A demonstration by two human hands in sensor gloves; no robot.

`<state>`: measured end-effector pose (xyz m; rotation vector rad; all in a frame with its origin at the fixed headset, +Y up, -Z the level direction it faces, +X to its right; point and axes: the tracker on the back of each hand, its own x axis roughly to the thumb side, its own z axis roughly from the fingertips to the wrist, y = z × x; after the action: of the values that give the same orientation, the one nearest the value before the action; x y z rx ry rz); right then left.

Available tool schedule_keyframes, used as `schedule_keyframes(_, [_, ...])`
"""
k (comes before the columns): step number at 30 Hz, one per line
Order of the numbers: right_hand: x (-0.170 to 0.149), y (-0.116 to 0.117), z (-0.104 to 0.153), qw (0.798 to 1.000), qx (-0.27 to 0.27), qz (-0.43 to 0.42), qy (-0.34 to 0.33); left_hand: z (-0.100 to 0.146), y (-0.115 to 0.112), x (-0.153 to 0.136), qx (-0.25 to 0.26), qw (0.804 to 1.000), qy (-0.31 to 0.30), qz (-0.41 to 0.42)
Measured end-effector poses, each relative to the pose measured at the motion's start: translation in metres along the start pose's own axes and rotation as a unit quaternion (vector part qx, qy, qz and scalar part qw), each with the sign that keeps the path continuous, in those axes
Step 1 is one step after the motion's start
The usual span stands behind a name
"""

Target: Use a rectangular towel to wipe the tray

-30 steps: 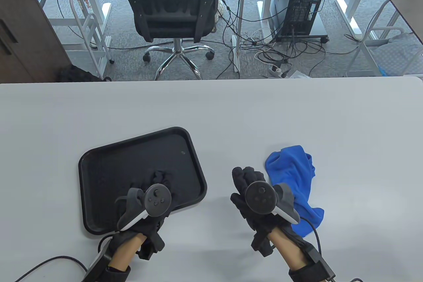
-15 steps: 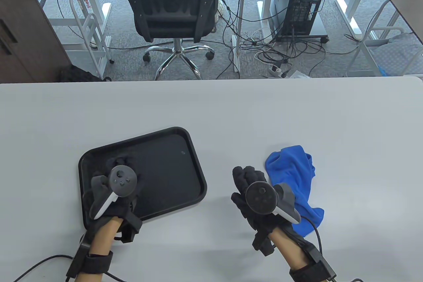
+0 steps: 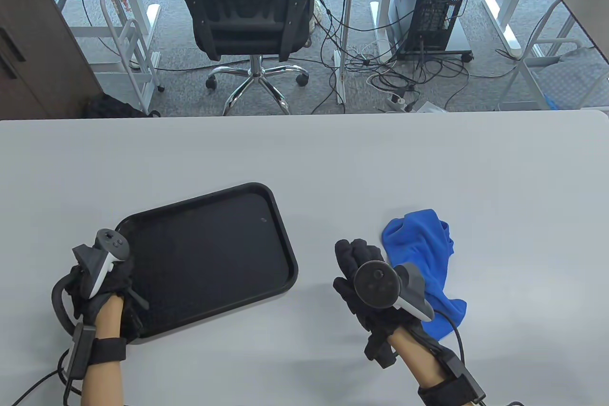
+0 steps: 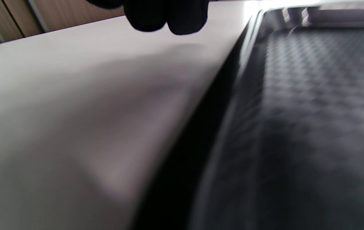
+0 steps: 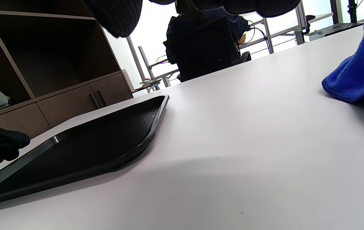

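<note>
The black tray is lying skewed on the near left part of the white bench, bare inside. The left hand is sitting at the tray's near left corner, partly over the rim; whether its grip is clamped on the rim or apart cannot be told, since the wrist view is blurred and is showing only fingertips above the bench beside the rim. The right hand is hovering over the bench between tray and towel, its grip apart and holding nothing. The blue towel is lying crumpled just right of that hand, well apart from the tray.
</note>
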<state>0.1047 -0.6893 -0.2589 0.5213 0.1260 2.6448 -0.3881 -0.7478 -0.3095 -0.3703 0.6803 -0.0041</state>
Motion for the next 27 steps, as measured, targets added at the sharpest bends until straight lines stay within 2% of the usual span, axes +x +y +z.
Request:
schedule_keyframes(3, [0.000,0.000,0.000,1.000,0.002,-0.001,0.001,-0.005,-0.009,0.001,-0.030,1.000,-0.001,-0.006])
schedule_keyframes(10, [-0.001,0.000,0.000,1.000,0.006,-0.001,0.004,-0.007,-0.015,0.007,-0.036,0.999,-0.007,-0.033])
schedule_keyframes(17, [-0.001,0.000,-0.001,1.000,0.006,-0.003,0.004,-0.010,-0.021,0.005,-0.066,0.998,-0.023,-0.003])
schedule_keyframes(22, [-0.001,0.000,-0.001,1.000,0.006,-0.005,0.004,-0.003,-0.025,0.011,-0.074,0.996,-0.055,-0.005])
schedule_keyframes(27, [-0.001,0.000,-0.001,1.000,0.006,-0.008,0.001,0.013,-0.028,0.035,-0.071,0.992,-0.100,-0.038])
